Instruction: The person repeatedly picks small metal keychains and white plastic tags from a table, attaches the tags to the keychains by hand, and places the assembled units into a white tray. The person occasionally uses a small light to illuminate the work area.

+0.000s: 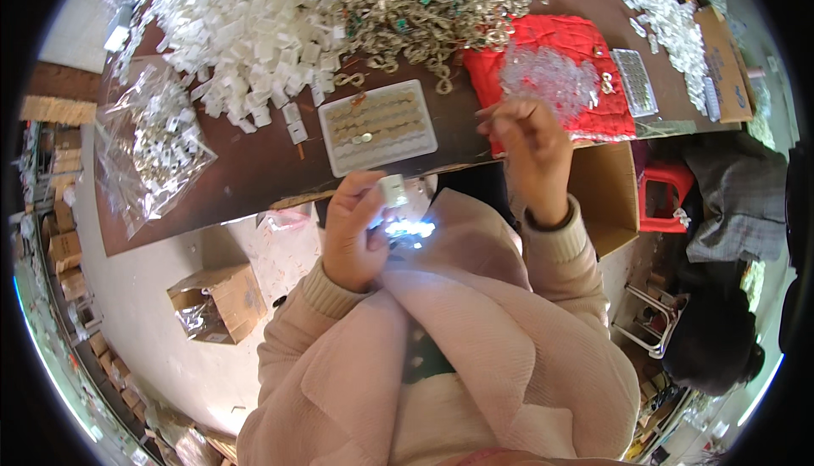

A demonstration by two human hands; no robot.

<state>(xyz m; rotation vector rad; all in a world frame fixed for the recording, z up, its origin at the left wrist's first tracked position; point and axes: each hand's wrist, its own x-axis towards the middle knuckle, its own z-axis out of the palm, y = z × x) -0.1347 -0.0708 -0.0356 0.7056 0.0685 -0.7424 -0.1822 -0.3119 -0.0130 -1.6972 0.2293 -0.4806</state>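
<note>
Casing (393, 189) | clamped in my left hand (354, 233), before the worktop (233, 165) | my right hand (534, 145) near red cloth (485, 76), its grip I cannot tell | loose pinch could drop it.

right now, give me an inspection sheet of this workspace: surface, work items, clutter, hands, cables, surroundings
Surface: brown table, heavily covered.
Work items: white piece with a bright glow just below; clear tray of round discs.
Clutter: white pieces heap, tangled gold-toned heap, clear bag, red cloth bearing clear plastic bits.
Hands: left hand grips the white piece; right hand raised, contents unclear.
Cables: none distinguishable; tangled heap too fine to tell.
Surroundings: cardboard box on floor, red stool at right.
</note>
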